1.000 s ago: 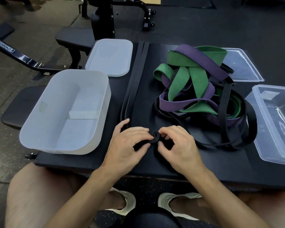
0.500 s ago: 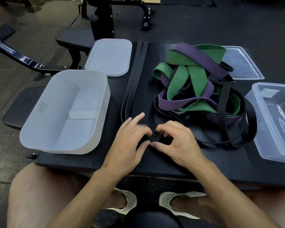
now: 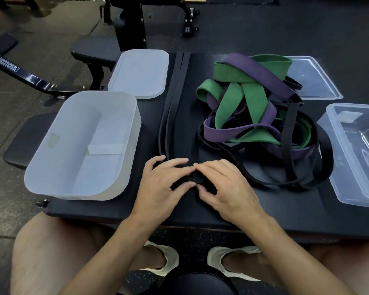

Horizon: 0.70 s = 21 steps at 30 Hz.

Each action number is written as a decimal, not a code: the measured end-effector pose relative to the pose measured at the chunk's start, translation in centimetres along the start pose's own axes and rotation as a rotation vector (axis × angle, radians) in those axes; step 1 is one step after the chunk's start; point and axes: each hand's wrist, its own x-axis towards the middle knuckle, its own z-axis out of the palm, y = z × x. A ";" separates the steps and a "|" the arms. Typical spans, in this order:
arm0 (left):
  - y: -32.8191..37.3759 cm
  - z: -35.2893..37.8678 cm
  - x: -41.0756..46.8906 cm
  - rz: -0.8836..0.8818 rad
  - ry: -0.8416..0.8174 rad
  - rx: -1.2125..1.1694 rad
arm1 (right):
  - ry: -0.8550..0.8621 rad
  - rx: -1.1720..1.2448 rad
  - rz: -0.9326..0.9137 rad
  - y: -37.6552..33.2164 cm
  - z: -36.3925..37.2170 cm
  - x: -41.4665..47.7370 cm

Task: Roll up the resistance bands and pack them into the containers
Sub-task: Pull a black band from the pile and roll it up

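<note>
Low in the middle of the frame, the left hand [image 3: 164,188] and right hand [image 3: 224,188] meet fingertip to fingertip. Both are curled onto the small coiled end of a black band [image 3: 193,181], pinching it between fingers and thumbs against the dark tabletop [image 3: 285,211]. The coil is mostly hidden under the fingers. The rest of that band runs as two flat strands straight up the middle of the tabletop to its far edge.

Just right of centre, near the right hand, lies a tangled pile of bands [image 3: 254,107] with wide green and purple loops on top and thin black ones sprawling around its base. One thin black loop curves close by the right hand's knuckles.

At lower left, near the left hand, a frosted container [image 3: 77,189] sits open, overhanging the tabletop's left edge. Its frosted lid [image 3: 140,73] lies flat above it. At the right edge a clear container [image 3: 337,158] is partly cut off by the frame, and a clear lid [image 3: 313,79] rests in the upper right behind the pile.

A black weight bench [image 3: 90,50] stands on the floor at upper left. The person's bare knees and pale shoes [image 3: 168,258] show along the bottom.
</note>
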 end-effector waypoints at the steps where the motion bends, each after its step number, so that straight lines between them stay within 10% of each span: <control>1: 0.0 0.0 0.0 0.013 0.014 0.020 | 0.022 -0.016 0.003 0.0 0.1 -0.1; 21: -0.1 0.0 -0.3 0.192 -0.014 0.006 | -0.045 0.083 0.120 -0.9 -1.4 0.2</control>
